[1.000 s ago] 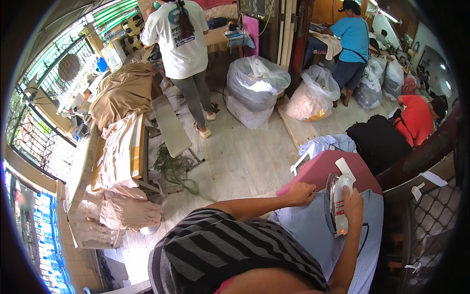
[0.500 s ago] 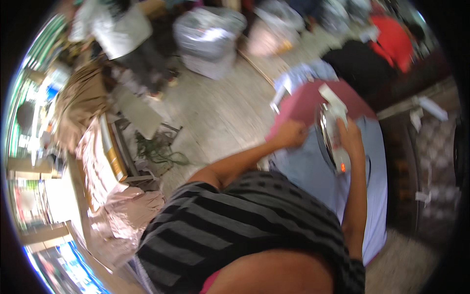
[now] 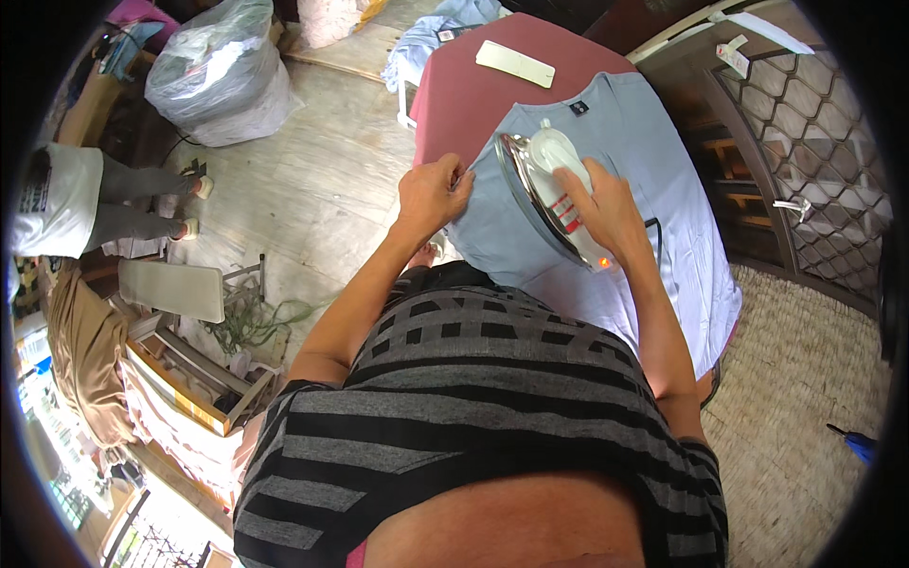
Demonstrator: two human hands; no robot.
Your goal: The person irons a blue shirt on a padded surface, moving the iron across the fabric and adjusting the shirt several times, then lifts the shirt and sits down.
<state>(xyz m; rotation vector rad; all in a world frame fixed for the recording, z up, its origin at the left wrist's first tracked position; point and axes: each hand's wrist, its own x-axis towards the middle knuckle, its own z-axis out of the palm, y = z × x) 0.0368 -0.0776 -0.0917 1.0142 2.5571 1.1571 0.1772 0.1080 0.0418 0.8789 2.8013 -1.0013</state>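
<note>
A light blue-grey shirt (image 3: pixel 630 137) lies spread on an ironing board with a maroon cover (image 3: pixel 454 85); its dark neck label shows near the far end. My right hand (image 3: pixel 611 213) is wrapped round the handle of a white and chrome clothes iron (image 3: pixel 527 175), which is over the middle of the shirt. Its orange lamp glows at the end near my wrist, and the chrome edge faces left. At the board's left edge, my left hand (image 3: pixel 434 197) is closed with its fingertips on the shirt's edge.
A pale flat strip (image 3: pixel 514 64) lies on the board's far end. Light blue cloth (image 3: pixel 426 43) hangs beyond the board's left corner. A lattice metal gate (image 3: pixel 795 123) stands to the right. At left are a plastic-wrapped bundle (image 3: pixel 222 76), a standing person (image 3: pixel 71 199) and a grey-topped stool (image 3: pixel 170 289).
The view has swung to the right, bringing the board nearer the middle. My right hand keeps its hold on the iron, and my left hand stays by the board's left edge.
</note>
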